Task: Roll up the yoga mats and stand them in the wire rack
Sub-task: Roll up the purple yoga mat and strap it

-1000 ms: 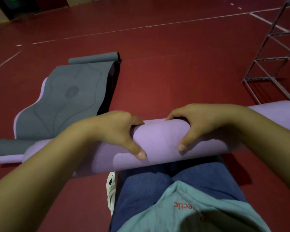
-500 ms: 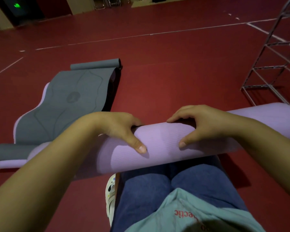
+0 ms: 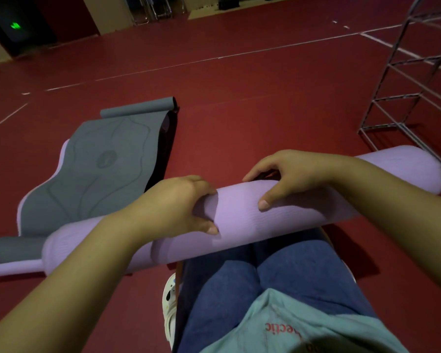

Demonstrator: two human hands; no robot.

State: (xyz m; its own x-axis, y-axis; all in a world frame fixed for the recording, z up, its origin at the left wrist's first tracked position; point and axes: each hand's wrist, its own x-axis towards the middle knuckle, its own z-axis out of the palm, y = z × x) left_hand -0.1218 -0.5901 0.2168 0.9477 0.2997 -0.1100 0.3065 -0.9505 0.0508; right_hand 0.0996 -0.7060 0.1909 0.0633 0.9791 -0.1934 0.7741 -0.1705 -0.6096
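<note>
Purple roll (image 3: 239, 212) now lifted across the knees, right end nearer the rack (image 3: 405, 98) than 1 s ago. Left hand (image 3: 173, 207) and right hand (image 3: 290, 174) both grip it, fingers curled over the top. Rolling looks finished; grey mat (image 3: 94, 169) lies unrolled on the floor

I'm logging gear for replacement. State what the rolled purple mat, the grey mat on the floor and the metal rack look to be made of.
Rolled lilac yoga mat: seemingly soft foam or rubber, matte, with a fine ribbed texture; it dents under the left hand.
Flat grey yoga mat: probably similar foam, matte, with embossed line patterns and a lilac underside edge.
Silver wire rack: thin metal rods, grey; the finish is unclear in the dim light.
</note>
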